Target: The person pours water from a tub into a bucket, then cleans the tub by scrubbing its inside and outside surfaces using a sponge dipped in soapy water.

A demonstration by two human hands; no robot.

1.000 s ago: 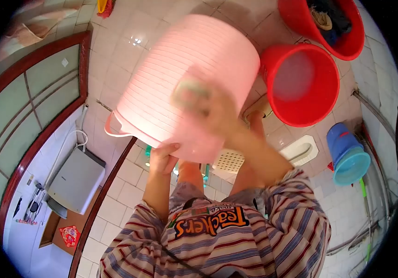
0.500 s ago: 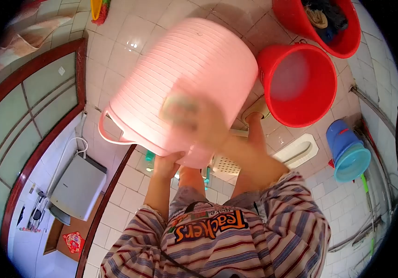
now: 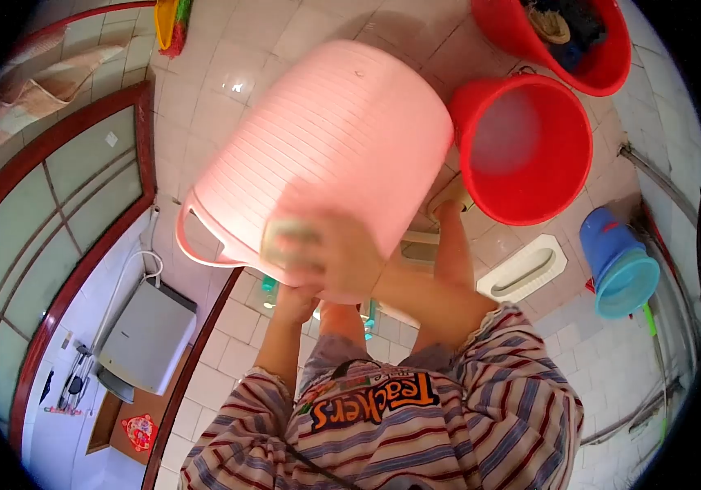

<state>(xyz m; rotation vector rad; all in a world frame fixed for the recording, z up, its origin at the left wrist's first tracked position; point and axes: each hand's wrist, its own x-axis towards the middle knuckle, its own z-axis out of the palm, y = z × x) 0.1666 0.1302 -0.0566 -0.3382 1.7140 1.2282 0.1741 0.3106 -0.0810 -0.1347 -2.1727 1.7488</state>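
A large pink ribbed basket point(image 3: 326, 122) lies tilted across my lap, its looped handle at the lower left. My left hand point(image 3: 295, 300) grips its near rim, with part of the fingers hidden behind my other hand. Against the basket's side, just above that rim, my right hand point(image 3: 330, 255) is closed around a greenish sponge point(image 3: 289, 243), somewhat blurred by motion.
Right of the basket stands a red bucket point(image 3: 563, 163) with cloudy water. Behind it is a red tub point(image 3: 616, 49) holding dark cloth. A blue bucket point(image 3: 600, 233) with a light-blue basin point(image 3: 628, 286) and a white squat toilet point(image 3: 522, 269) are at the right.
My right hand has moved with the sponge down and left along the basket toward its rim. The basket has shifted slightly downward, and its handle now hangs lower.
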